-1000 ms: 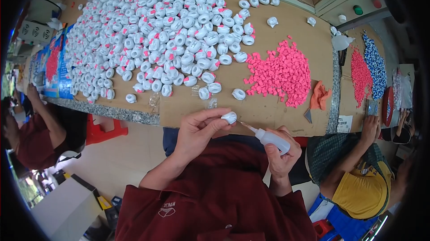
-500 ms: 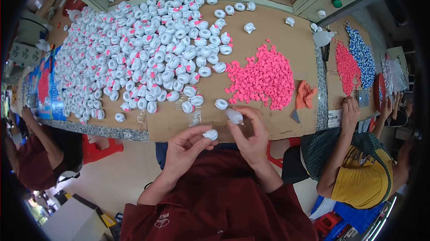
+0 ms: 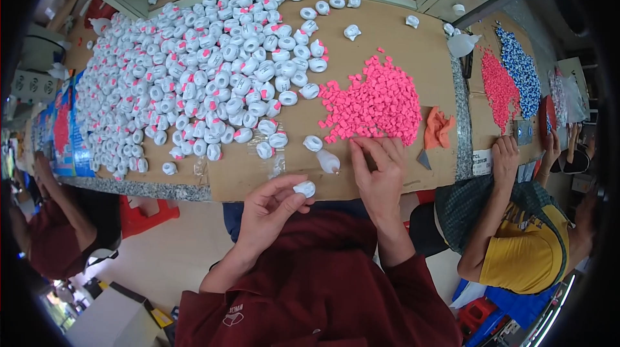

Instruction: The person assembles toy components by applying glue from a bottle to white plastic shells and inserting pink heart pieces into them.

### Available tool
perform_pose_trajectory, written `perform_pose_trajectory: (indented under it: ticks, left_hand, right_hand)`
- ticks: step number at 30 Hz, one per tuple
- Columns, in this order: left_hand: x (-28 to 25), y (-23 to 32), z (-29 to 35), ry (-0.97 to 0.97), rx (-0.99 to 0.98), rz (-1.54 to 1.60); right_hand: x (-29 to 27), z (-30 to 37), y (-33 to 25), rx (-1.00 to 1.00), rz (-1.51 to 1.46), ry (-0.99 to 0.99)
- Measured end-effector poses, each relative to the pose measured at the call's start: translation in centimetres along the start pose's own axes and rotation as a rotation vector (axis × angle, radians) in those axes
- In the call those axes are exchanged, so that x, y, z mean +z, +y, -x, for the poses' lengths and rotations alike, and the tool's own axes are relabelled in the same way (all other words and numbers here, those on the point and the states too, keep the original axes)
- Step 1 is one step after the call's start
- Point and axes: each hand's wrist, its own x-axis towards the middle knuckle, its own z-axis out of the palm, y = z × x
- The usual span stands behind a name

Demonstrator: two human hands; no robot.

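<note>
1. Pinching a small white cap (image 3: pixel 305 188) between thumb and fingertips, the left hand (image 3: pixel 271 211) is closed on it above the table edge (image 3: pixel 161 189).
2. The right hand (image 3: pixel 381 176) has its fingers slightly spread, tips touching the near edge of the pink pieces pile (image 3: pixel 374 105).
3. A white glue bottle (image 3: pixel 328 162) lies at 9 o'clock of the right hand.
4. The white caps heap (image 3: pixel 206 76) spreads at 11 o'clock.
5. An orange cloth (image 3: pixel 438 129) lies at 1 o'clock.
</note>
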Motion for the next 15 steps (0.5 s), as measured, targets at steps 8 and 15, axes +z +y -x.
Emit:
perform_pose_trajectory:
  ticks: [8,15]
  left_hand:
    - [1.1,-0.3,-0.1,-0.057,-0.064,0.011]
    - [1.6,-0.8,0.0,-0.033,0.002,-0.054]
  right_hand:
    - [-3.2,2.8,-2.7,-0.157,-0.242,-0.111]
    - [-3.1,3.7,-2.4,-0.197,-0.26,-0.195]
